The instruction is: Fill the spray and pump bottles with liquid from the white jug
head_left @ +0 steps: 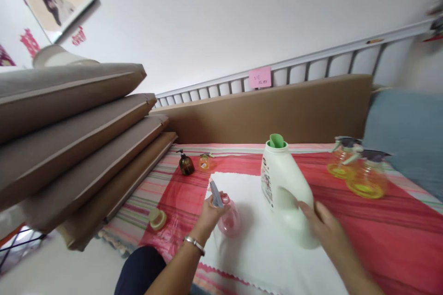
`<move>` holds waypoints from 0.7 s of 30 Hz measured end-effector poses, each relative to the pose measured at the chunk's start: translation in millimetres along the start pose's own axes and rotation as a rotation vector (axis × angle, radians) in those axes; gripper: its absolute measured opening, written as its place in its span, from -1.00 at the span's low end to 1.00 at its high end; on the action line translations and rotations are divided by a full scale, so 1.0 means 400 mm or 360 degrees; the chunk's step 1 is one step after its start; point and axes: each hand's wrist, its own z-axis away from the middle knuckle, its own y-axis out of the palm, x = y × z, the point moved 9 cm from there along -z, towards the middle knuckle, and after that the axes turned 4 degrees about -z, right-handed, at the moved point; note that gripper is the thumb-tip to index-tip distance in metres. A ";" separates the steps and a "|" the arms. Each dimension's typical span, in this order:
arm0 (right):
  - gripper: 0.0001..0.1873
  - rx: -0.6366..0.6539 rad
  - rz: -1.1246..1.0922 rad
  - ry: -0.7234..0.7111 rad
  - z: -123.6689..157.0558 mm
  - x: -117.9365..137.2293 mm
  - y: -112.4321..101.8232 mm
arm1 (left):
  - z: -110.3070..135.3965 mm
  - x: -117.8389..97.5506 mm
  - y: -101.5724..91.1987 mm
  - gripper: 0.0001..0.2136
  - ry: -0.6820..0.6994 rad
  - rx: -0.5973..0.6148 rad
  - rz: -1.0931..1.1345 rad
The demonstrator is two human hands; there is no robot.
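Note:
My left hand (209,214) is closed round a grey trigger spray head (217,195). Right beside it stands a clear pink bottle (230,222) with its mouth open; the thumb overlaps the bottle near its neck, and I cannot tell whether it presses on it. My right hand (320,223) is closed on the handle of a large pale green-white jug (282,182), which is tilted slightly. In the jug's mouth sits a green spout-like piece (277,141). A white cloth (254,239) with a zigzag edge lies beneath the bottle and jug.
Two yellow spray bottles (367,182) stand at the right. A dark brown pump bottle (187,165) and a small orange bottle (204,162) are at the back left. Nearer is a round cream lid (157,218). Stacked brown cushions (79,147) overhang the left side.

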 end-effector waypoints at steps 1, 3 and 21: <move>-0.56 -0.0039 -0.0030 -0.0032 0.005 0.007 -0.021 | 0.000 -0.001 0.000 -0.58 0.0010 -0.0012 0.0010; -0.55 -0.0198 -0.0066 -0.0093 0.027 0.029 -0.074 | 0.001 -0.004 0.001 -0.63 0.0017 -0.0037 0.0020; -0.41 0.0563 -0.1205 0.0554 0.200 -0.033 0.342 | 0.038 -0.184 -0.093 -0.60 0.0189 -0.0341 0.0249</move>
